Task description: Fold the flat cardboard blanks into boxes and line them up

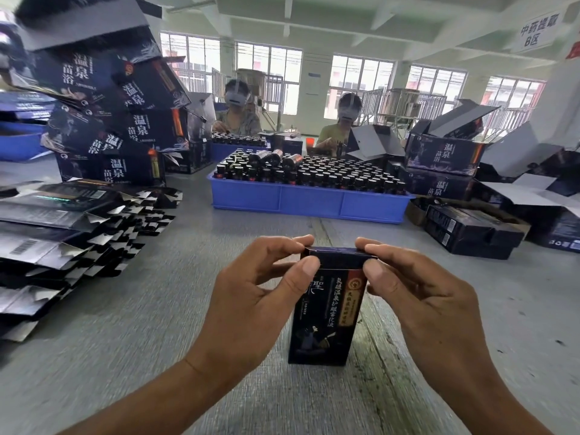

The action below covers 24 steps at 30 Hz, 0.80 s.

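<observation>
**One box up, a heap of blanks waiting**

One folded box (pixel 326 306) stands between two hands. One blue tray (pixel 309 200) holds bottles (pixel 329 175) too many to count. Two people (pixel 237 116) sit opposite. One spread pile of flat blanks (pixel 69 233) lies left.

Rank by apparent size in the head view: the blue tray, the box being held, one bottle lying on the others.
1. blue tray
2. box, though nearness to the camera inflates it
3. bottle

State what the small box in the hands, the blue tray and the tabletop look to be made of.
Small box: thin printed card, dark satin finish, crisp folded edges. Blue tray: moulded plastic, smooth, ribbed wall. Tabletop: grey with a fine streaked texture and dark scuffs; material unclear, perhaps a mat or worn laminate.
</observation>
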Available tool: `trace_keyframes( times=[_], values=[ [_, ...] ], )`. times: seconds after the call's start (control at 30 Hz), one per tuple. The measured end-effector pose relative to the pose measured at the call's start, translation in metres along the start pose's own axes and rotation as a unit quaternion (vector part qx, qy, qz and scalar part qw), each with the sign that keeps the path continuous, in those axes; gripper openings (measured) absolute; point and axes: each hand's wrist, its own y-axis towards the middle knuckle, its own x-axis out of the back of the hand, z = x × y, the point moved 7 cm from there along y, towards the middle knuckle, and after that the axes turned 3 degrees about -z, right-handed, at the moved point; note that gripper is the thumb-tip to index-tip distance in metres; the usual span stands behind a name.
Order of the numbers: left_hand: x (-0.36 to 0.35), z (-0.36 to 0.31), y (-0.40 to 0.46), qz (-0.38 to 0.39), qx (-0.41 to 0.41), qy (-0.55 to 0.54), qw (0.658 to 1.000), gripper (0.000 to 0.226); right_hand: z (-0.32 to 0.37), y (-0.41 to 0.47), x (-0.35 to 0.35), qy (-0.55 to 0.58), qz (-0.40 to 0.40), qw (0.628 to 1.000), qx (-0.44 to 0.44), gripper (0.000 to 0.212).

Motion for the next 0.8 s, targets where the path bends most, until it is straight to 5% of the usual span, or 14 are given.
trace_keyframes(
  times=[0.33, 0.8],
  values=[
    [-0.0027, -0.0067, -0.0027, 0.014, -0.031, 0.033, 0.999, 0.034, 0.0031, -0.0021, -0.0009, -0.040, 0.016, 0.999, 0.031, 0.024],
    [-0.0001, -0.0048, -0.0019, 0.031, -0.190, 0.157, 0.969, 0.024, 0.0089, -0.0025, -0.0023, -0.189, 0.021, 0.963, 0.192, 0.016]
  ],
)
